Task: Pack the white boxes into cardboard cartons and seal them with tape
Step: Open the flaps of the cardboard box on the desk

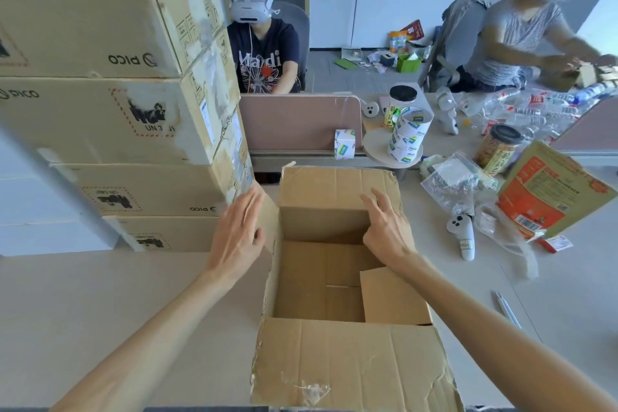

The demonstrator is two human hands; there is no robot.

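An open, empty cardboard carton (347, 354) sits on the table in front of me with its flaps spread. My left hand (239, 232) lies with straight fingers against the carton's left flap. My right hand (388, 226) presses flat with spread fingers on the far flap and far wall. Neither hand grips anything. Rolls of printed tape (406, 135) are stacked on a small round stand behind the carton, and another roll (344, 144) stands by the partition. No white boxes show inside the carton.
A tall stack of closed cardboard cartons (110, 110) rises at the left, touching the carton's left flap. Plastic bags, jars, a white controller (463, 234) and an orange-printed carton (551, 191) crowd the right. A pen (508, 309) lies at right. Two people sit beyond the partition.
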